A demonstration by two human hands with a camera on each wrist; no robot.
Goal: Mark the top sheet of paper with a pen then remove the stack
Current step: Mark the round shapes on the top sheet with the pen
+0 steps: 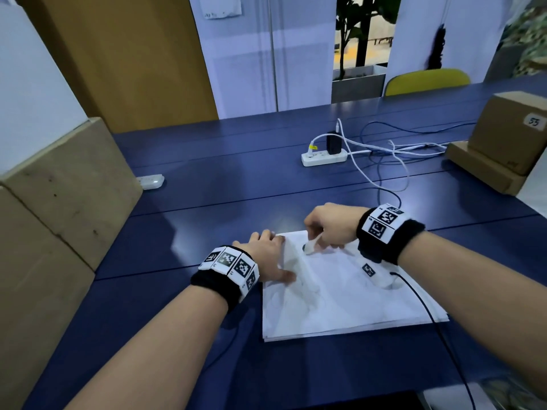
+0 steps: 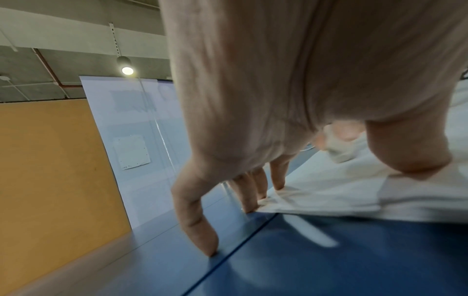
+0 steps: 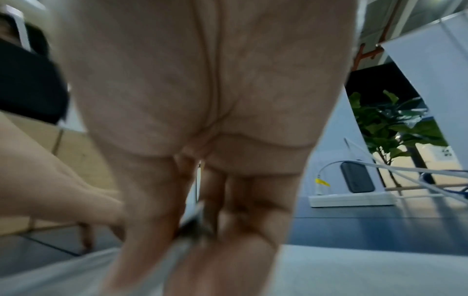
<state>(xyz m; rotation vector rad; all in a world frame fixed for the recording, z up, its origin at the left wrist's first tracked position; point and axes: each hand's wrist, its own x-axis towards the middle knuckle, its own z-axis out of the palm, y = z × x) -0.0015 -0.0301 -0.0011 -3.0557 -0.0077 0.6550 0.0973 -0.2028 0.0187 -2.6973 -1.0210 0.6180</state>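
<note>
1. My left hand point(image 1: 268, 257) lies flat, fingers spread, on the far-left corner of the paper stack point(image 1: 349, 294) on the blue table point(image 1: 236, 184); I judge this pins the sheets for marking.
2. My right hand point(image 1: 328, 224) is curled, pinching the pen point(image 1: 310, 247), tip on the top sheet.
3. Left wrist view alone shows my fingertips point(image 2: 278, 185) rumpling the sheet's edge; right wrist view blurs the pen.

Setting: office. Long blue surface point(image 1: 225, 161), white power strip point(image 1: 323, 157) with charger cables, cardboard boxes point(image 1: 509, 131), yellow chair point(image 1: 426, 81), potted plant point(image 1: 355, 28) beyond glass partition.
</note>
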